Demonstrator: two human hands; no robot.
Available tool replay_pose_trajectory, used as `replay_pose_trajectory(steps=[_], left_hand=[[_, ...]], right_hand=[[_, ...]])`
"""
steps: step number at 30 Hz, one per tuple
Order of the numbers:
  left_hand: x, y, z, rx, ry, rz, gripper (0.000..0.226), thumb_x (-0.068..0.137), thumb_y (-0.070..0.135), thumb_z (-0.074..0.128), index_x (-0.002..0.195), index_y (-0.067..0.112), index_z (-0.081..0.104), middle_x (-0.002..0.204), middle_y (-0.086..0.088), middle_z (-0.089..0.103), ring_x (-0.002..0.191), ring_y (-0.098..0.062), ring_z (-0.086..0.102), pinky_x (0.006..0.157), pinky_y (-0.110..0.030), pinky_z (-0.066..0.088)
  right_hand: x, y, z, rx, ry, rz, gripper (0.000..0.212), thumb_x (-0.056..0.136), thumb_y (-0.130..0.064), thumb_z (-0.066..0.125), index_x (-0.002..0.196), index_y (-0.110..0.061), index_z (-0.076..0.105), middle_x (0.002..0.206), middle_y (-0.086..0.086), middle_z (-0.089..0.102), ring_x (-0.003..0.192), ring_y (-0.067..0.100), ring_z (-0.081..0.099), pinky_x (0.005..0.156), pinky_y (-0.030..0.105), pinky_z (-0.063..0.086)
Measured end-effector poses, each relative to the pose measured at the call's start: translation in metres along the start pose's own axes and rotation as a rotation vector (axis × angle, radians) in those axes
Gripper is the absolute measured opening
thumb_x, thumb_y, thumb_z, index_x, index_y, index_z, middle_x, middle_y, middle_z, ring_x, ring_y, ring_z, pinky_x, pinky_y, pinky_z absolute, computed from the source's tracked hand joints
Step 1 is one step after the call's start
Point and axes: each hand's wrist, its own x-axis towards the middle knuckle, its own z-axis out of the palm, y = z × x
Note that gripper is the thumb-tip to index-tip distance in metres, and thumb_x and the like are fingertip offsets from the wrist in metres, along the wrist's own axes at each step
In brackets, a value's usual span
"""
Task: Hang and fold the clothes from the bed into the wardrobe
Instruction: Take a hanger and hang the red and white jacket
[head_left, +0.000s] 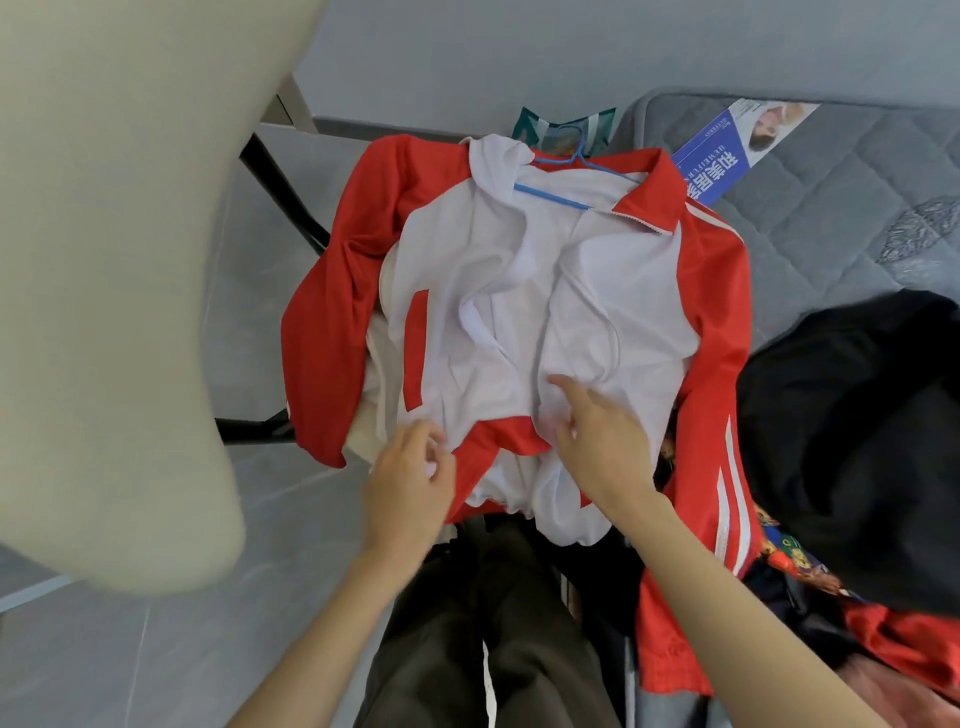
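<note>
Your left hand (410, 478) pinches the hem and your right hand (597, 441) lies spread on the red-and-white jacket (519, 312), draped beside the bed (831, 208); tug unevenly and the blue hanger (558, 195) could slip from the collar.

Both forearms come into view bare, with no sleeve, watch, ring or bracelet showing on them. The bare left hand (410, 480) and the bare right hand (597, 441) wear no gloves. Below them the person's legs are clad in dark brownish-grey trousers of matte fabric (467, 623), with a thin white stripe (488, 680) running lengthwise between the two trouser legs
</note>
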Motion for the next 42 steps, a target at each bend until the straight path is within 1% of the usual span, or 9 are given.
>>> replay_pose_trajectory(steps=[2, 7, 13, 20, 24, 28, 35, 39, 42], left_hand=[[-0.008, 0.008, 0.021, -0.145, -0.172, -0.193, 0.021, 0.095, 0.031, 0.049, 0.087, 0.018, 0.063, 0.079, 0.008, 0.064, 0.073, -0.011, 0.059, 0.064, -0.026, 0.047], [0.002, 0.029, 0.059, -0.691, -0.467, -0.776, 0.041, 0.089, 0.058, 0.052, 0.090, 0.020, 0.066, 0.087, 0.000, 0.068, 0.069, -0.015, 0.056, 0.061, -0.026, 0.046], [0.026, 0.048, 0.080, -1.212, -0.375, -1.008, 0.024, 0.079, 0.037, 0.076, 0.088, 0.017, 0.065, 0.078, 0.003, 0.061, 0.070, -0.009, 0.056, 0.063, -0.023, 0.049], [0.026, 0.025, 0.050, -1.382, -0.228, -0.782, 0.021, 0.098, 0.012, 0.050, 0.119, 0.013, 0.054, 0.115, -0.007, 0.063, 0.104, -0.026, 0.064, 0.073, -0.033, 0.058], [0.023, 0.013, 0.026, -1.115, -0.127, -0.586, 0.029, 0.099, 0.009, 0.048, 0.128, 0.003, 0.046, 0.118, -0.011, 0.054, 0.100, -0.021, 0.061, 0.069, -0.027, 0.059], [0.016, 0.021, 0.021, -0.782, 0.072, -0.197, 0.025, 0.097, 0.002, 0.047, 0.112, 0.020, 0.041, 0.110, 0.014, 0.042, 0.093, -0.001, 0.056, 0.066, -0.020, 0.056], [0.022, 0.031, 0.041, -0.176, -0.407, 0.152, 0.038, 0.100, 0.012, 0.040, 0.121, 0.033, 0.062, 0.093, 0.006, 0.043, 0.094, -0.012, 0.040, 0.072, -0.013, 0.032], [0.025, 0.037, 0.047, -0.097, -0.485, 0.199, 0.036, 0.087, 0.010, 0.053, 0.061, 0.034, 0.048, 0.078, 0.007, 0.031, 0.093, -0.021, 0.037, 0.072, -0.024, 0.033], [0.024, 0.039, 0.045, -0.109, -0.480, 0.140, 0.039, 0.075, 0.036, 0.069, 0.051, 0.026, 0.040, 0.076, 0.009, 0.034, 0.088, -0.013, 0.038, 0.069, -0.021, 0.032]], right_hand=[[-0.001, 0.003, 0.011, -0.054, -0.243, 0.029, 0.039, 0.099, -0.023, 0.041, 0.138, -0.025, 0.043, 0.074, 0.007, 0.060, 0.068, 0.028, 0.060, 0.064, 0.039, 0.051], [0.001, 0.016, 0.020, 0.161, -0.246, 0.117, 0.021, 0.099, -0.023, 0.045, 0.117, -0.013, 0.049, 0.069, 0.007, 0.056, 0.065, 0.024, 0.054, 0.060, 0.035, 0.044], [-0.023, 0.034, -0.003, 0.521, -0.030, 0.069, 0.027, 0.082, -0.019, 0.066, 0.065, -0.014, 0.044, 0.069, -0.001, 0.043, 0.061, 0.011, 0.043, 0.059, 0.020, 0.041], [-0.022, 0.047, -0.029, 1.022, -0.198, 0.194, 0.059, 0.076, 0.003, 0.074, 0.049, -0.025, 0.028, 0.052, -0.011, 0.029, 0.049, 0.005, 0.031, 0.049, 0.017, 0.029], [-0.009, 0.040, -0.050, 1.383, -0.391, 0.279, 0.051, 0.079, -0.030, 0.077, 0.054, -0.024, 0.033, 0.058, -0.004, 0.036, 0.053, 0.009, 0.039, 0.051, 0.023, 0.031], [0.004, 0.029, -0.061, 1.380, -0.443, 0.307, 0.042, 0.075, -0.047, 0.073, 0.069, -0.017, 0.043, 0.081, 0.011, 0.041, 0.074, 0.022, 0.042, 0.066, 0.030, 0.036], [0.007, 0.017, -0.071, 1.256, -0.486, 0.337, 0.049, 0.076, -0.045, 0.068, 0.105, -0.008, 0.054, 0.101, 0.019, 0.051, 0.093, 0.031, 0.049, 0.081, 0.038, 0.044], [0.013, 0.019, -0.067, 1.134, -0.477, 0.339, 0.043, 0.083, -0.045, 0.067, 0.082, -0.003, 0.058, 0.084, 0.014, 0.056, 0.077, 0.025, 0.056, 0.075, 0.033, 0.046], [0.018, 0.020, -0.062, 1.053, -0.384, 0.304, 0.045, 0.089, -0.041, 0.064, 0.058, -0.022, 0.038, 0.056, -0.006, 0.040, 0.050, 0.005, 0.041, 0.048, 0.014, 0.034]])
